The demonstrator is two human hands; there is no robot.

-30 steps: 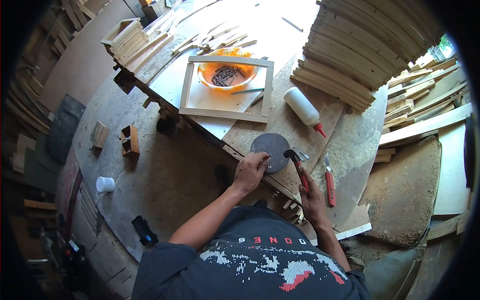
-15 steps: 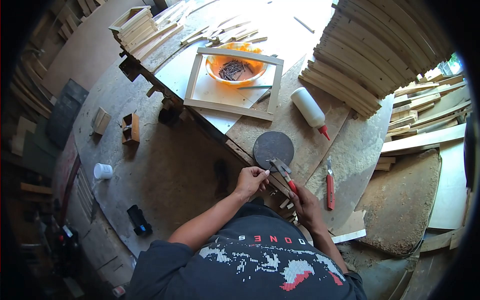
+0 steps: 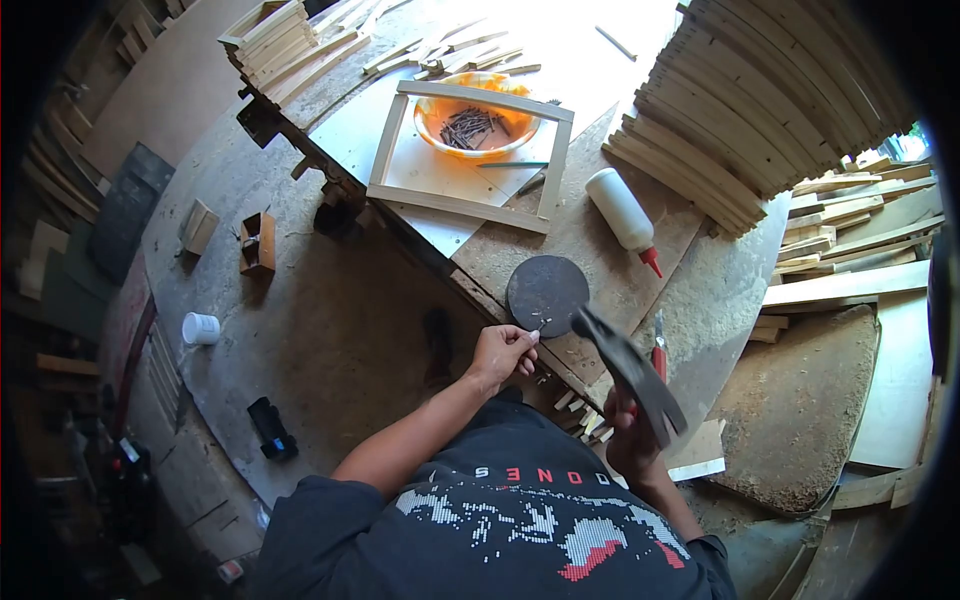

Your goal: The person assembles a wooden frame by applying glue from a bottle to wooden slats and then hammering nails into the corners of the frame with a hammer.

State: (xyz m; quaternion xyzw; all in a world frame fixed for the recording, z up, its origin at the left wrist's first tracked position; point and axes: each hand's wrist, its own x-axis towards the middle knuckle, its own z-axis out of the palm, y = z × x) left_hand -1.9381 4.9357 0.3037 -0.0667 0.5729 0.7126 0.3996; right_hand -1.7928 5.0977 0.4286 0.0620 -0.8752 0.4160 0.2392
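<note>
My left hand (image 3: 503,355) is closed in a pinch at the near edge of a round dark disc (image 3: 547,285). Between its fingertips is a thin nail (image 3: 542,325), its tip over the disc. My right hand (image 3: 628,445) grips a claw hammer (image 3: 635,375), raised close to the camera with its metal head slightly blurred; the hand hides most of the handle. Beyond the disc, a rectangular wooden frame (image 3: 455,206) leans over an orange and white bowl (image 3: 425,128) of nails (image 3: 468,130).
A white glue bottle (image 3: 618,208) with a red tip and a red utility knife (image 3: 659,360) lie right of the disc. Tall stacks of wooden frames (image 3: 760,110) rise at the back right. Loose wood strips (image 3: 470,45) lie at the back. A small wooden box (image 3: 257,245) sits left.
The hammer has risen from the disc toward the camera and right, in my right hand. My left hand stays near the disc's edge, still pinching the nail.
</note>
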